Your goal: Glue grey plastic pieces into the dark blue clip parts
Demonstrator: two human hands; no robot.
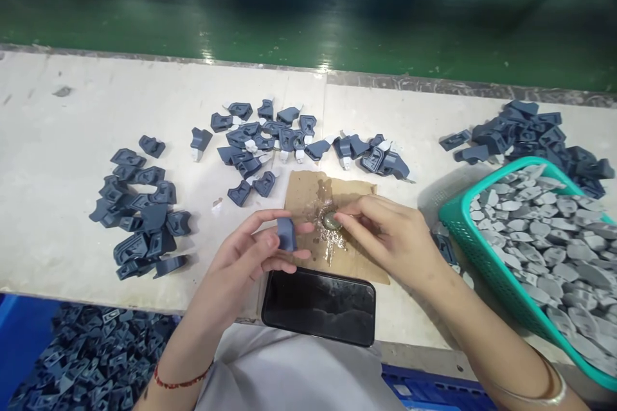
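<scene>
The left hand [250, 247] pinches a blue-grey piece [286, 234] between thumb and fingers, tilted and clear of the surface below. The right hand [390, 231] has thumb and forefinger drawn together at the rim of a small round dish [331, 221]; whether they grip the dish or something tiny, I cannot tell. Around those fingertips the cardboard [354, 189] shows a glossy wet patch [330, 250] – a likely source of trouble, since damp fingers could let a small part slip. A nudge from the right hand might tip the dish, and any spill could reach the phone [318, 308] just on the wearer's side of both hands. The left hand's hold looks light (only the finger ends seem to bear on it), so a knock could drop the piece onto the wet cardboard.
</scene>
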